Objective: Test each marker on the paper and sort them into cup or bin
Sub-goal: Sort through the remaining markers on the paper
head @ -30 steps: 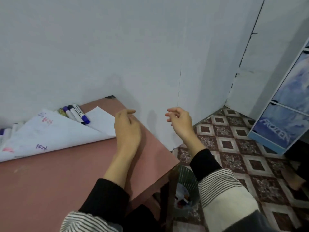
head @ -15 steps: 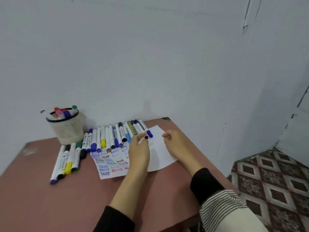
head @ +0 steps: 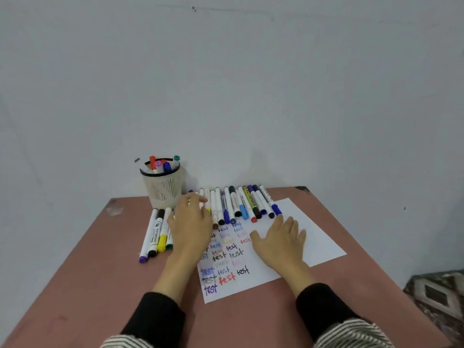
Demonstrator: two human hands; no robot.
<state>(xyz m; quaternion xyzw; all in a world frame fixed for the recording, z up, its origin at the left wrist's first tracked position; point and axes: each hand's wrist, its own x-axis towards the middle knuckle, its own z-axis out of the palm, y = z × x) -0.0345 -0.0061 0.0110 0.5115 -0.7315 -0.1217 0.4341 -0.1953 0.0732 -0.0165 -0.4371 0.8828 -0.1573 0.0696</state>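
From the head camera, a reddish-brown worktop [head: 75, 297] stands against a pale wall [head: 226, 84], and a white sheet of paper [head: 319, 237] lies on it, its near-left part covered with the word "test" written many times in black, blue, purple and red. The right hand [head: 280, 241] lies flat on the paper, palm down, fingers straight and spread, holding nothing. The left hand [head: 190, 222] reaches over the left edge of the paper toward a row of markers [head: 241, 204] lying side by side along the far edge of the sheet; its fingers are loosely extended over the left end of that row, and whether they pinch a marker there cannot be told. Left of that hand a smaller group of markers [head: 157, 234] lies on the bare worktop, with purple, black, yellow and green caps toward the person. Behind them, near the wall, a slotted beige cup [head: 163, 189] with a dark rim stands upright and holds several markers with red, pink, blue and green caps. Patterned floor tiles [head: 437, 295] show at the lower right.
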